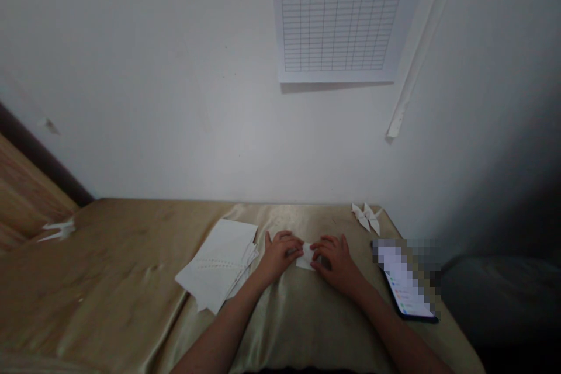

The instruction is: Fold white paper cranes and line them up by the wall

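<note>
**A:** Where are the hands?

**B:** Low in the middle of the frame. The left hand (280, 255) and the right hand (336, 266) face each other, with a small folded piece of white paper (307, 257) lying between them.

**A:** How do they stand?

**B:** Both are narrow, fingers curled inward. Their fingertips touch the paper from opposite sides, so it seems held between them. I can't tell whether it's lifted off the surface.

**A:** What's close by?

**B:** Just beside the left hand, a loose stack of white paper sheets (214, 263) lies slanted on a crumpled gold satin cloth (123, 269). Up and to the right of the hands, near the cloth's far edge, are two white origami cranes (367, 216). Beside the right hand is a black smartphone (405, 289) with a lit screen, its upper part pixelated.

**A:** And further out?

**B:** At the left edge, a small folded white paper shape (59, 229) sits on the cloth, below a light wooden panel (26, 187). At the top, a printed grid sheet (337, 23) is fixed to a white wall (131, 70), next to a pale vertical strip (421, 52).
</note>
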The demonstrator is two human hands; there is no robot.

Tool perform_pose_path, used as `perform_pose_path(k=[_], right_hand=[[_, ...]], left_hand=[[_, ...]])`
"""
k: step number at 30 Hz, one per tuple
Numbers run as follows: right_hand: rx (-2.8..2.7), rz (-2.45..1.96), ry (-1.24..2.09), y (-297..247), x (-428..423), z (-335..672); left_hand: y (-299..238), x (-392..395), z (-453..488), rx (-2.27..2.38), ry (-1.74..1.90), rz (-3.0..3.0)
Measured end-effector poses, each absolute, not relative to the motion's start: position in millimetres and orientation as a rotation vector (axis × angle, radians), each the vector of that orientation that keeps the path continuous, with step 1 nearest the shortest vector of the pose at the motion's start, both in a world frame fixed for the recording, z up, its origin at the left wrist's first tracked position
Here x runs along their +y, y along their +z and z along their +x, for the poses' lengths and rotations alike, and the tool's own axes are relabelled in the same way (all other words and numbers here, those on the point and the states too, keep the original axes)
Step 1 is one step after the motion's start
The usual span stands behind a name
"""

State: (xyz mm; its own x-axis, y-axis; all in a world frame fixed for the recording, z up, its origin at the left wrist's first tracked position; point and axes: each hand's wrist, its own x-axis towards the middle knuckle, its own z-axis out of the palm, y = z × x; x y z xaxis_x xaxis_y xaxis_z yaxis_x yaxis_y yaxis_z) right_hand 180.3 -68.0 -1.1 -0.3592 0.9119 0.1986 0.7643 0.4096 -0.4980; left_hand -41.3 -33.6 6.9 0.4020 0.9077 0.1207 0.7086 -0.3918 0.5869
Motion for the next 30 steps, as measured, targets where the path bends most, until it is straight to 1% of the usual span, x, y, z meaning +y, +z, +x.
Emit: perform_pose_path(k=[9, 19, 30], right_hand=[[-2.166, -1.433, 0.486, -6.8, -66.4, 177.3], [-2.227, -1.455, 0.515, -3.6, -67.4, 179.5], [-2.243, -1.516, 0.555, -3.6, -65.6, 177.3]], left_hand=[[3.9, -35.8, -31.1, 1.491, 0.691, 2.167], [11.4, -38.0, -28.4, 1.518, 0.648, 2.113], [6.9, -35.7, -28.3, 1.516, 0.690, 2.093]])
